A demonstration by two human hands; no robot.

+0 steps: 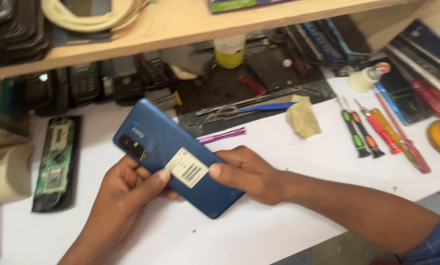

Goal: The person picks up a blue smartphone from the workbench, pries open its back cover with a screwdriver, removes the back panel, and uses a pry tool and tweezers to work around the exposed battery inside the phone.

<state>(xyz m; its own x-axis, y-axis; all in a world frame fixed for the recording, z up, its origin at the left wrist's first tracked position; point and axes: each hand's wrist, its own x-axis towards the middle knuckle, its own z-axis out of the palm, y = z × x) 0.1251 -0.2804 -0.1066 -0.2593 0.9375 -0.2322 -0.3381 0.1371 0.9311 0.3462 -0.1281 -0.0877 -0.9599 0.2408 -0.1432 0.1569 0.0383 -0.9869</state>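
Nearest, the left hand (pixel 127 189) and right hand (pixel 247 174) both grip a blue phone (pixel 176 157), held back-up and tilted just above the white worktop (pixel 259 230). A pale rectangular sticker (pixel 186 168) with dark bars sits on its smooth back, under both thumbs. Left lies a green circuit board (pixel 57 162). Beyond are a purple metal tool (pixel 222 135), a tan cloth (pixel 302 117) and screwdrivers (pixel 372 132) with green, orange and red handles. Farthest, a wooden shelf (pixel 190 24).
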